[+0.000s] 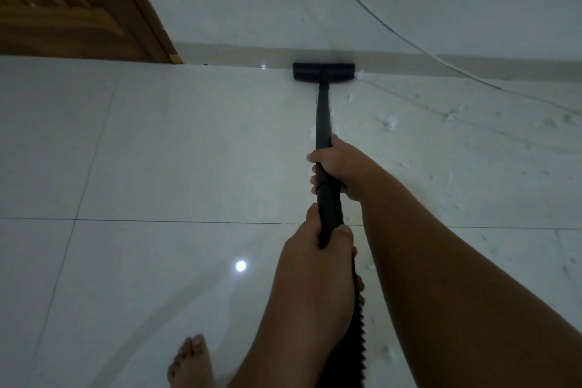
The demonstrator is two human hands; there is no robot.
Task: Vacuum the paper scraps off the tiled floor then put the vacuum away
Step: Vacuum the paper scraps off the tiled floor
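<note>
She has both hands wrapped tight round the black wand (322, 110), right hand (338, 167) further down it, left hand (315, 241) nearer her, where the ribbed hose (359, 327) begins. The nozzle (323, 71) sits flat on the floor (157, 151), hard against the skirting at its far edge. The scraps (389, 121) lie scattered to the right of the wand, one touching the nozzle's right end.

The trouble I'd expect is the pale cord (409, 41) trailing down onto the floor's right side among those scraps. Sweep that way and the nozzle could snag it or suck it in. The scrap in the skirting angle may get missed.

No brand or writing shows anywhere.
</note>
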